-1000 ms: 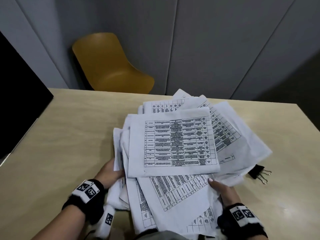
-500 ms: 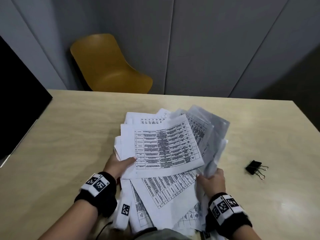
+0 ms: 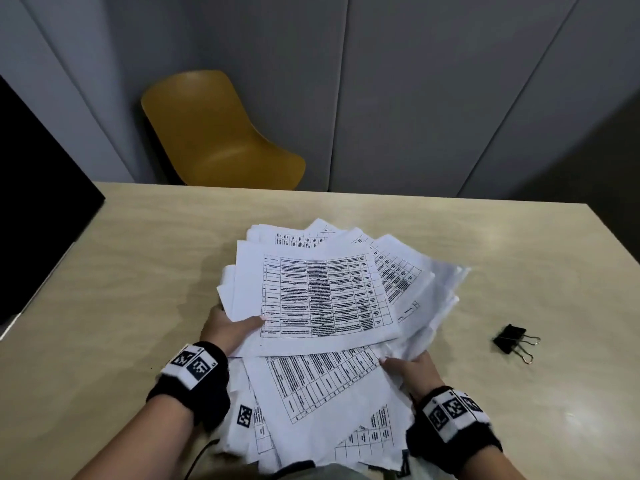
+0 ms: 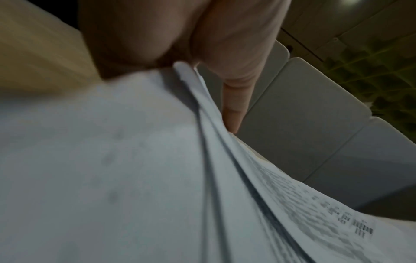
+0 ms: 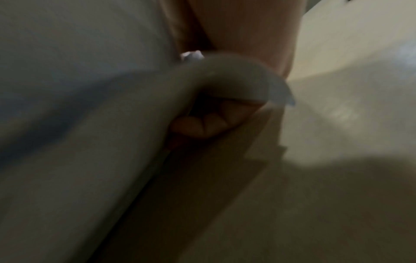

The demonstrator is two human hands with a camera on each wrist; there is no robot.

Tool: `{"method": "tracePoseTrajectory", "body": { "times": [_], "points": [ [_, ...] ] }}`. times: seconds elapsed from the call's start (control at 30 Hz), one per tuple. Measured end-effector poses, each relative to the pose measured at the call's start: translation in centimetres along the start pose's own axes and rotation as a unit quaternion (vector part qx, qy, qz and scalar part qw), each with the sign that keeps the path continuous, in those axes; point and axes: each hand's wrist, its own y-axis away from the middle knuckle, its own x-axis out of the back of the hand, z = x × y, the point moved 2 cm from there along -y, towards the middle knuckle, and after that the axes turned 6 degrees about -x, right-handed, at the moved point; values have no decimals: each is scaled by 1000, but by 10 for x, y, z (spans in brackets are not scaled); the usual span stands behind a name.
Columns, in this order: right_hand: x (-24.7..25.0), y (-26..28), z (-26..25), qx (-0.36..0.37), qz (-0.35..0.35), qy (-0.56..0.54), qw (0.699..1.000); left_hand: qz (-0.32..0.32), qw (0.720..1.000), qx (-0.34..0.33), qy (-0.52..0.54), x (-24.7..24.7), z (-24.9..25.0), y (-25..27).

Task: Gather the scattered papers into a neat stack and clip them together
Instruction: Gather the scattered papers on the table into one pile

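A loose, fanned bundle of white papers [image 3: 322, 299] printed with tables is lifted over the wooden table [image 3: 145, 258]. My left hand [image 3: 232, 327] grips the bundle's left edge, thumb on the top sheet. In the left wrist view the papers [image 4: 135, 178] fill the frame with the thumb [image 4: 236, 99] lying on them. My right hand [image 3: 408, 368] grips the right-hand sheets; in the right wrist view its fingertips [image 5: 209, 122] curl under the bent paper [image 5: 90, 142]. A black binder clip [image 3: 512, 339] lies on the table to the right, apart from both hands.
A yellow chair [image 3: 214, 136] stands behind the table's far edge against grey wall panels. A black screen [image 3: 38, 188] borders the table on the left. Bare tabletop shows on the left side and around the clip.
Both hands have drawn the spread sheets inward and lifted them, so the right-hand pages fold in toward the middle. The binder clip, half covered a second ago, now lies uncovered.
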Motion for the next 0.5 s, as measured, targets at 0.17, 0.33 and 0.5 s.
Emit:
{"method": "tracePoseTrajectory", "body": {
  "times": [0.17,0.33,0.5],
  "points": [
    [5,4,2,4,-40,-49,998,-31,999,14,30,-4,1,-3],
    [8,3,5,26,-47,-58,997,-31,997,35,-59,-7,3,-4],
    [-1,8,2,26,-14,-34,999,-6,987,-36,-160,-16,25,6]
  ]
}}
